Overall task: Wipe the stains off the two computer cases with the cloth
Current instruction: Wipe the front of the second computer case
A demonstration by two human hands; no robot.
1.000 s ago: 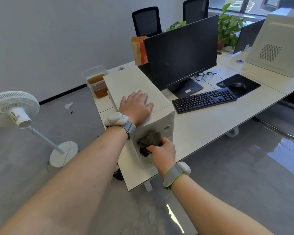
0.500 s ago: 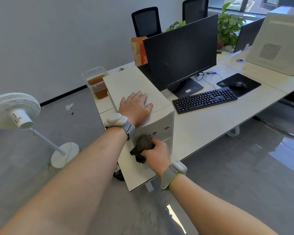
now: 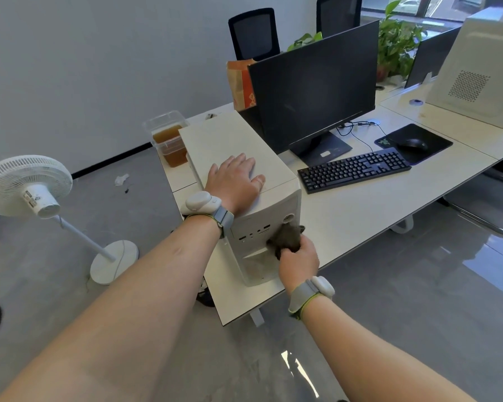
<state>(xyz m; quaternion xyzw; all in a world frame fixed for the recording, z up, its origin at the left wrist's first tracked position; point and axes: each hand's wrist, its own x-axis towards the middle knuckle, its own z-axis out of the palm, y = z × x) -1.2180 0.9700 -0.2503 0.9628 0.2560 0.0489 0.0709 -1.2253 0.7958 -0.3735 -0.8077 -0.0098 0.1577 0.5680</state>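
A white computer case (image 3: 230,140) stands at the near corner of the white desk (image 3: 360,210). My left hand (image 3: 235,181) lies flat on its top, fingers spread. My right hand (image 3: 298,261) grips a crumpled dark grey cloth (image 3: 288,236) and presses it against the case's front panel, just below the round button at the right side. Grey smudges show on the lower front panel. A second white computer case (image 3: 482,71) with a vent grille stands on the neighbouring desk at the far right.
A black monitor (image 3: 314,85), keyboard (image 3: 355,169) and mouse (image 3: 413,145) on a mat lie right of the near case. A plastic box (image 3: 169,140) of brown liquid stands behind it. A white standing fan (image 3: 26,184) is on the floor at left. Office chairs and plants stand behind.
My right hand has slid the cloth from the left part of the front panel to the right and slightly up. My left hand stays flat on the case top.
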